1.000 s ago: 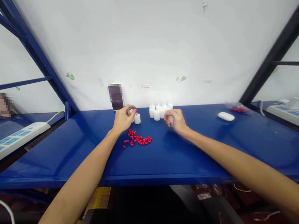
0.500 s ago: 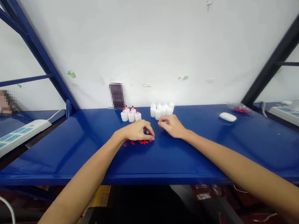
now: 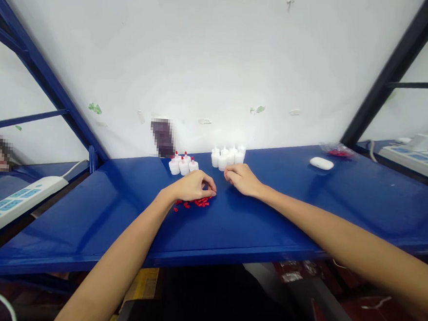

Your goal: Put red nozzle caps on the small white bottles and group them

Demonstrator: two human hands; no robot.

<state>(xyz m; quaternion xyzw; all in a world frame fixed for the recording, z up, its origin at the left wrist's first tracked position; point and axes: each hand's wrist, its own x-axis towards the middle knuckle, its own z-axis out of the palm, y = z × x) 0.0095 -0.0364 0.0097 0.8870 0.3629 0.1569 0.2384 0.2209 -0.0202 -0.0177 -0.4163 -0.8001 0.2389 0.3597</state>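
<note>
My left hand (image 3: 192, 186) rests over a heap of small red caps (image 3: 195, 202) on the blue table (image 3: 253, 222), fingers curled in a pinch at the heap's right end; what it pinches is hidden. My right hand (image 3: 242, 179) sits just right of it, fingers curled, apparently around a small white bottle that is mostly hidden. Behind the left hand stand three white bottles with red caps (image 3: 183, 165). Behind the right hand stands a cluster of several uncapped white bottles (image 3: 227, 156).
A blurred phone (image 3: 162, 137) leans on the white wall behind the bottles. A white earbud case (image 3: 321, 163) and a clear bag of red bits (image 3: 335, 150) lie far right. White power strips lie on the side shelves, one at left (image 3: 13, 205) and one at right (image 3: 415, 157). Slanted blue and black frame bars flank the table.
My left hand left the capped bottles at the back and came down onto the red caps. My right hand drew back from the uncapped cluster toward the left hand.
</note>
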